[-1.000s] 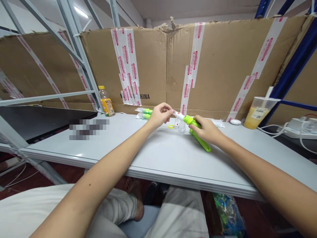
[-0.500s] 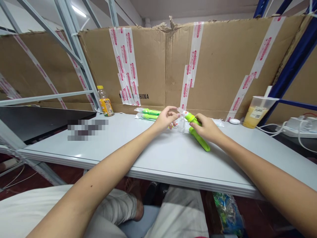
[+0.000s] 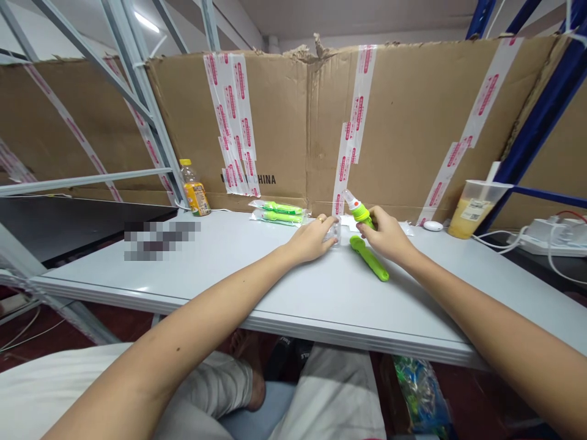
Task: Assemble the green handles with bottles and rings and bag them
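My right hand [image 3: 387, 237] grips a green toy [image 3: 367, 247] near its top, and its white and orange tip points up and away. The toy's long green handle lies on the grey table [image 3: 284, 287]. My left hand [image 3: 312, 239] rests on the table just left of it, fingers curled round a small clear bottle [image 3: 335, 231]. A yellow ring [image 3: 321, 218] shows just above the left hand's fingers. Two packaged green toys [image 3: 277, 212] lie behind the left hand by the cardboard wall.
A small orange drink bottle [image 3: 195, 189] stands at the back left beside metal shelf posts. At the back right are a plastic cup of yellow drink [image 3: 477, 208], a white round object [image 3: 433, 226] and a power strip with cables [image 3: 550, 238]. Taped cardboard [image 3: 403, 122] walls the table's far side.
My left hand let go of the toy's white tip and dropped to the table onto the small clear bottle. My right hand tilted the toy's tip upward.
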`<move>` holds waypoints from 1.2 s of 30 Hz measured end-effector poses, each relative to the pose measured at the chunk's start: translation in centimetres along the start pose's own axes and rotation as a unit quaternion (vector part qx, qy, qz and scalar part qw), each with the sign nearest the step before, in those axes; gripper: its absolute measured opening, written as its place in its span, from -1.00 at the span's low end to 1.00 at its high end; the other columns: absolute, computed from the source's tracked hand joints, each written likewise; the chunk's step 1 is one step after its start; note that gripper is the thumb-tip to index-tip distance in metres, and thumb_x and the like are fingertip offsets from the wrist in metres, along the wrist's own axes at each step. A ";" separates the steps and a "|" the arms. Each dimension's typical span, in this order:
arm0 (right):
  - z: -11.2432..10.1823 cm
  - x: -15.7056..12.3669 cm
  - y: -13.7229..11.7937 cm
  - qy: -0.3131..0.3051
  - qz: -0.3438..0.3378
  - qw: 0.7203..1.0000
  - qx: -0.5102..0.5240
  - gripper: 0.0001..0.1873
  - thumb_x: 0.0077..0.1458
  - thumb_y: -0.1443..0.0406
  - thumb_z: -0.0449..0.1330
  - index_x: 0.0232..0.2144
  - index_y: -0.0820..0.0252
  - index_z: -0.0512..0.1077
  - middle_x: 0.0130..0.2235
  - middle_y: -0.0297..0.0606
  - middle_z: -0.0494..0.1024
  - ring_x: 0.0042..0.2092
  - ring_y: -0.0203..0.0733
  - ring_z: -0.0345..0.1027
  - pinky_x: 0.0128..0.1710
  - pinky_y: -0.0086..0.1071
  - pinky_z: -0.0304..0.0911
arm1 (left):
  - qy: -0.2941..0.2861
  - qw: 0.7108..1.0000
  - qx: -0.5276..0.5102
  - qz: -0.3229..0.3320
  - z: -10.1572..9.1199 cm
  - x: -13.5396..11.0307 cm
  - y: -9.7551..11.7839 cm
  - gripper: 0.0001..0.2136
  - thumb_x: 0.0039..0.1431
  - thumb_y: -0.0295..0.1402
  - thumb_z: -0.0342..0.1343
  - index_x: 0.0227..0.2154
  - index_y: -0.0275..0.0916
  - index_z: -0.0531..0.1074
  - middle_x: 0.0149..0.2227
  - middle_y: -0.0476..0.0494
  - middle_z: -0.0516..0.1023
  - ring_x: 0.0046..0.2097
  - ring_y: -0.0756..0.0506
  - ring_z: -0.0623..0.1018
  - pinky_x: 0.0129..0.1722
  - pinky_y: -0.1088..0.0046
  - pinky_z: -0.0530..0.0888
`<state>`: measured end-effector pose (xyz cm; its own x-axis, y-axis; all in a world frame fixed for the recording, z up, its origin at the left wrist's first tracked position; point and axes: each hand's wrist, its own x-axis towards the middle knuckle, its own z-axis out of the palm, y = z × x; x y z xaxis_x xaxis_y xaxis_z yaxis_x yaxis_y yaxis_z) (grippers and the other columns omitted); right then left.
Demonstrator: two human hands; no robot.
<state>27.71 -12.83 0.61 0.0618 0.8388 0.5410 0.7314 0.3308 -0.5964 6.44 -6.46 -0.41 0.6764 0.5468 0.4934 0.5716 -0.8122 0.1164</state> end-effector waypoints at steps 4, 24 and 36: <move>0.2 0.0 0.2 -0.005 -0.005 1.000 -0.015 -0.80 0.13 0.13 0.13 -0.28 0.12 0.28 -0.35 -0.26 0.49 -0.32 -0.12 0.31 -0.32 -0.28 0.12 | 0.028 0.998 -0.062 -0.015 0.0 0.2 -0.4 -0.71 0.20 -0.23 0.14 -0.07 -0.21 0.31 -0.17 -0.16 0.46 -0.19 -0.15 0.50 -0.21 0.32 0.40; 0.3 0.1 0.6 -0.025 -0.054 0.988 -0.144 -0.88 0.15 0.28 0.12 -0.23 0.12 0.27 -0.18 -0.05 0.54 -0.21 0.02 0.37 -0.29 -0.25 0.12 | 0.270 0.832 -0.475 -0.102 -0.6 1.9 -0.5 -0.66 0.16 -0.19 0.22 -0.20 -0.17 0.15 -0.26 0.00 0.38 -0.44 0.06 0.53 -0.49 0.49 0.51; 0.1 -0.2 -0.1 -0.049 -0.104 0.976 -0.186 -0.95 0.20 0.29 0.14 -0.31 0.14 0.33 -0.29 -0.18 0.53 -0.27 -0.06 0.35 -0.31 -0.31 0.09 | 0.125 0.922 -0.367 -0.025 -0.6 1.4 -0.2 -0.74 0.10 -0.27 0.24 -0.19 -0.24 0.38 -0.16 -0.11 0.51 -0.26 -0.02 0.51 -0.28 0.45 0.47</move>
<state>27.58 -12.97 0.49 -0.1659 0.8133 0.5577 0.9180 0.3339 -0.2139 6.95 -5.66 0.77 0.4768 0.5982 0.6441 0.0698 -0.7562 0.6506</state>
